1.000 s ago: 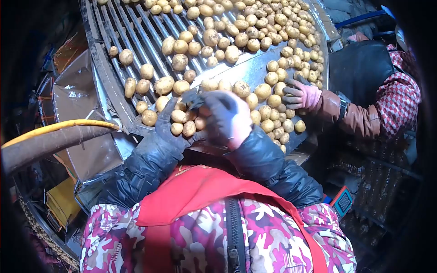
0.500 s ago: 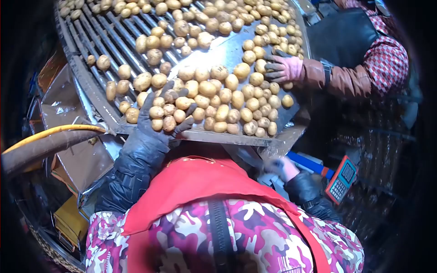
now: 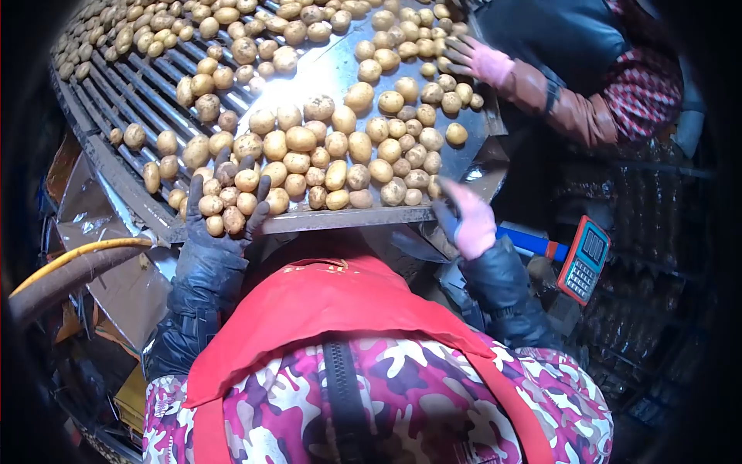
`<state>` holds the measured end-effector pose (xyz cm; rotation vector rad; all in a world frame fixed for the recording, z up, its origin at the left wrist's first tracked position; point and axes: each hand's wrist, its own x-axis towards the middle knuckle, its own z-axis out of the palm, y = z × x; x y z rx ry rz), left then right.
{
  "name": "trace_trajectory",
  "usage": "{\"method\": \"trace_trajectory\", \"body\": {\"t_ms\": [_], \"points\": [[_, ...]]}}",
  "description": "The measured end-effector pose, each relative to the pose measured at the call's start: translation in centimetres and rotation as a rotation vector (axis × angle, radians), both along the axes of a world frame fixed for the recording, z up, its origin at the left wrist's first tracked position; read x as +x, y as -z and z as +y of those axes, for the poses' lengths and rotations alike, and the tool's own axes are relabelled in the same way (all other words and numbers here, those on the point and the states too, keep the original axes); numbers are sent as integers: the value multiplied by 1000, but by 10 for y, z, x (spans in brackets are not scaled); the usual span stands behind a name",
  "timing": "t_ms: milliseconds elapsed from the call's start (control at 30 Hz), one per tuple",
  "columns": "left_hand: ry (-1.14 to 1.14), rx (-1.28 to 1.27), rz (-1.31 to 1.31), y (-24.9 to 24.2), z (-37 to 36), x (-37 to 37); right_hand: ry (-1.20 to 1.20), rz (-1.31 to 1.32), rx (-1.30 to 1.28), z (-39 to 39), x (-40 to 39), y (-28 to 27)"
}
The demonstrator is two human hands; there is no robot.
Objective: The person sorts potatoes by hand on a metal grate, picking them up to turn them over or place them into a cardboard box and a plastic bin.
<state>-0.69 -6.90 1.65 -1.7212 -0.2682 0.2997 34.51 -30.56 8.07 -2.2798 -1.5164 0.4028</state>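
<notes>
My left hand point(image 3: 224, 203), in a dark glove, is at the near edge of the sorting table point(image 3: 340, 220). Its fingers are spread and cupped around several small potatoes point(image 3: 230, 196), which lie over the palm. My right hand point(image 3: 468, 220), in a pink and grey glove, is beside the table's near right corner, close to the nearest potatoes point(image 3: 393, 192). Motion smears its fingers a little, but they look apart with nothing between them. More potatoes point(image 3: 301, 139) cover the metal surface in front of me.
Metal rollers point(image 3: 116, 93) carry potatoes at the far left. Across the table's right side reaches a co-worker's gloved hand point(image 3: 483, 62). A red-framed keypad display point(image 3: 585, 259) stands at my right. At my left are a yellow hose point(image 3: 85, 259) and plastic-lined boxes point(image 3: 108, 224).
My right hand has risen from below the table to its near corner. The left hand has drawn slightly back with potatoes in it. The co-worker's hand has shifted among the potatoes; the view has moved.
</notes>
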Motion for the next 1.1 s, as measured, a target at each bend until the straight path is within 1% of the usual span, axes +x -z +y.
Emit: {"method": "trace_trajectory", "body": {"t_ms": [33,67,100,133,167,200,233,300,333,400,433,467,500,533,567,600,633,700,767,833,867,900,933,967,1033,1100], "points": [[-7,803,498,26,4,-14,-78,-134,73,21,1,3],[-3,1527,972,38,2,-26,-108,-154,45,41,-4,4],[-32,1625,1105,44,-9,-39,-192,-193,96,60,-11,15],[-30,1599,1075,54,-14,-58,-280,-226,152,80,-26,25],[-26,1515,923,73,-23,-79,-353,-135,90,96,-46,28],[-48,1467,828,86,-35,-97,-485,-115,112,112,-64,39],[-65,1443,804,88,-48,-114,-605,-129,135,128,-82,44],[-183,1507,1062,59,-83,-127,-839,-153,194,160,-118,56],[-122,1432,1154,45,-99,-141,-940,-170,220,174,-130,61],[82,1094,1380,-7,-131,-159,-1007,-181,201,203,-147,57],[121,961,1500,-22,-152,-168,-1008,-154,242,206,-155,53],[88,855,1624,-27,-169,-171,-1035,-296,323,219,-147,75],[57,752,1748,-31,-186,-175,-1064,-285,322,227,-149,60],[70,610,1919,-38,-197,-177,-1074,-332,349,238,-144,68],[189,855,2277,-6,-221,-199,-1049,-353,348,248,-140,73],[514,1042,2737,25,-245,-221,-1017,-378,341,253,-137,75],[831,1000,3130,56,-268,-243,-991,-397,319,260,-134,74],[758,931,2963,57,-302,-310,-933,-438,305,272,-122,77],[138,510,2638,22,-288,-310,-885,-462,291,287,-100,90],[329,280,2672,-6,-272,-306,-826,-487,275,290,-84,92],[1122,419,2909,8,-280,-332,-763,-551,202,288,-75,90],[2037,567,2909,24,-286,-358,-748,-556,175,286,-66,88],[3054,694,2542,33,-285,-369,-732,-558,149,283,-58,86],[3089,750,2466,38,-280,-370,-682,-577,69,276,-54,76],[2852,859,2455,46,-274,-372,-657,-469,151,270,-29,84],[2660,1007,2500,57,-271,-370,-581,-355,235,256,15,94]]}}
